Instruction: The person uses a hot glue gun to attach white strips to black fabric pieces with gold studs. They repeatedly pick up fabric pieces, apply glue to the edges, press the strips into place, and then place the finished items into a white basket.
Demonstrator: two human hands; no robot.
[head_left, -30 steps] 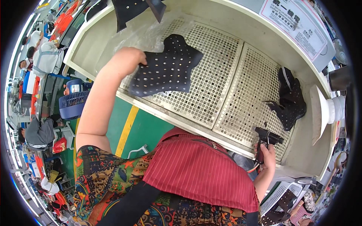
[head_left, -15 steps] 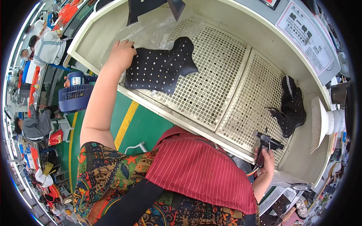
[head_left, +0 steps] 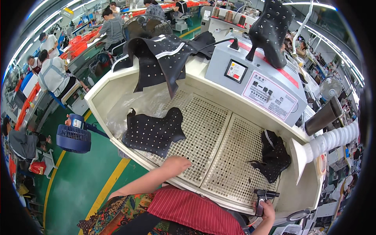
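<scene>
A flat black studded leather piece (head_left: 153, 133) lies on the left of the cream perforated worktable (head_left: 211, 129), partly on clear plastic sheet. My left hand (head_left: 175, 164) rests at the table's near edge, just right of that piece and apart from it, holding nothing. My right hand (head_left: 266, 207) is at the lower right, shut on a small black spray gun (head_left: 261, 197). A crumpled black studded piece (head_left: 274, 154) lies on the right grid.
Several black studded pieces (head_left: 164, 58) hang over the table's far left rim. A grey control box (head_left: 250, 74) carries a black studded boot (head_left: 271, 31). A white suction hose funnel (head_left: 313, 150) stands at the right. A blue fan (head_left: 73, 137) is on the floor left; other workers sit behind.
My left hand let go of the flat studded piece and drew back to the table's near edge. The view tilted up. My right hand kept the spray gun.
</scene>
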